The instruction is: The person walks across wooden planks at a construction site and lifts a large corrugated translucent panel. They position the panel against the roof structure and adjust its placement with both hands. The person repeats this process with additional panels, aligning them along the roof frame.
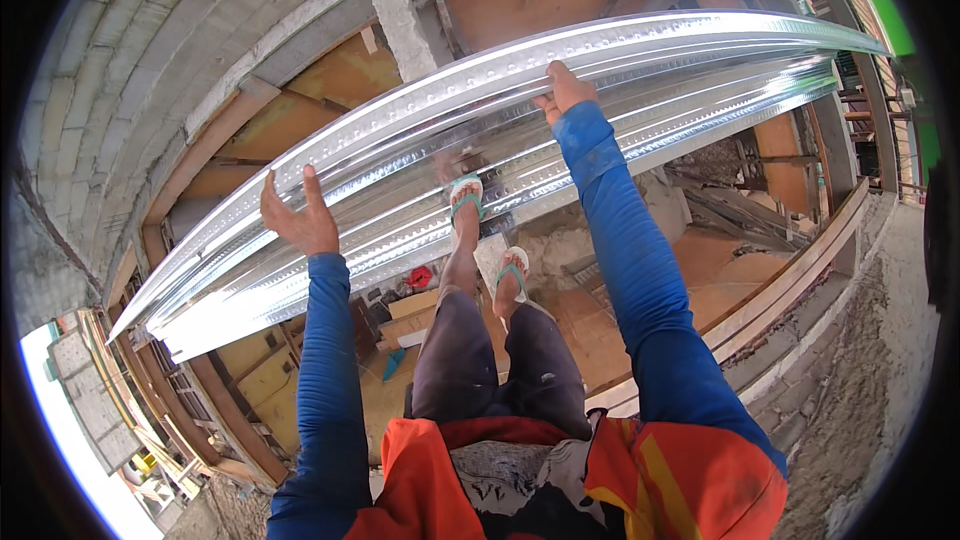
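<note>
A long, shiny galvanized metal decking panel [400,135] with ribs and a dimpled edge stretches across in front of me, its left end lower in the picture than its right. My right hand [572,92] grips a raised rib of it, right of the middle. Farther left, my left hand [302,223] lies against the panel's far edge, thumb and fingers spread apart. My left foot [466,202], in a white sandal with a green strap, appears on the panel's ribs. The right foot [510,278] stands on a narrow pale concrete beam [490,258].
Below are wooden formwork boards [600,340], a cardboard box [412,315] and a red item [418,278]. A block wall [130,80] rises at the far left. Concrete beams [400,15] frame openings beyond the panel. A rough ledge [830,360] runs along the right.
</note>
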`<state>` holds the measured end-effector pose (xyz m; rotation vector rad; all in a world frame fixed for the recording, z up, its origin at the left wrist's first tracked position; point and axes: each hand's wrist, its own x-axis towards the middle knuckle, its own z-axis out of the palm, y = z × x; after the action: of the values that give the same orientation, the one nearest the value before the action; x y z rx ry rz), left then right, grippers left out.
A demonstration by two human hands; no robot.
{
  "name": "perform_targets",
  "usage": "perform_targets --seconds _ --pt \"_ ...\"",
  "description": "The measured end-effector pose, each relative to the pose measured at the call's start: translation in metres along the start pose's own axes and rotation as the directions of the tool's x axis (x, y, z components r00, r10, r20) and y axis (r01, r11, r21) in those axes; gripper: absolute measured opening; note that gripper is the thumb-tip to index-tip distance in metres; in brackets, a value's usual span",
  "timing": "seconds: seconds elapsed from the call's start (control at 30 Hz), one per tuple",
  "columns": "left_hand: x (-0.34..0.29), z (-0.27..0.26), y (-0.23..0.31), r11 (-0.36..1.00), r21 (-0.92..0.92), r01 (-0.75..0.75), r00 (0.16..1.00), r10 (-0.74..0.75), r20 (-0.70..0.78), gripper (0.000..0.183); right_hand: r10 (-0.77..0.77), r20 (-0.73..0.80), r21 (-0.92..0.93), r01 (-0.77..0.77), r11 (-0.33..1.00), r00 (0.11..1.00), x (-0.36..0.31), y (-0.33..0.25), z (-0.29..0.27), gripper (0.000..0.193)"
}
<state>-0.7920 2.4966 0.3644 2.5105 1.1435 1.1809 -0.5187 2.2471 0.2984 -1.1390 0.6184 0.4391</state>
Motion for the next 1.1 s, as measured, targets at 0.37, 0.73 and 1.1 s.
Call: perform_targets --seconds 0.37,0.73,1.1 --pt "0.031 0.024 -0.197 0.017 -0.554 0.832 0.445 -0.618 0.649 0.022 0.032 0.067 -0.033 -0.030 0.999 0.997 -0.007 0.001 0.004 0.049" --pt "-0.005 -0.052 -0.150 0.909 0.060 0.412 0.737 -0.371 0.565 0.022 0.057 0.019 -0.066 -0.056 0.996 0.998 -0.059 -0.031 -0.029 0.038" --pt "-0.062 -0.089 -0.169 -0.189 -0.527 0.828 0.270 -0.690 0.671 0.009 0.044 0.127 0.011 -0.046 0.999 0.991 -0.083 -0.026 -0.082 0.035"
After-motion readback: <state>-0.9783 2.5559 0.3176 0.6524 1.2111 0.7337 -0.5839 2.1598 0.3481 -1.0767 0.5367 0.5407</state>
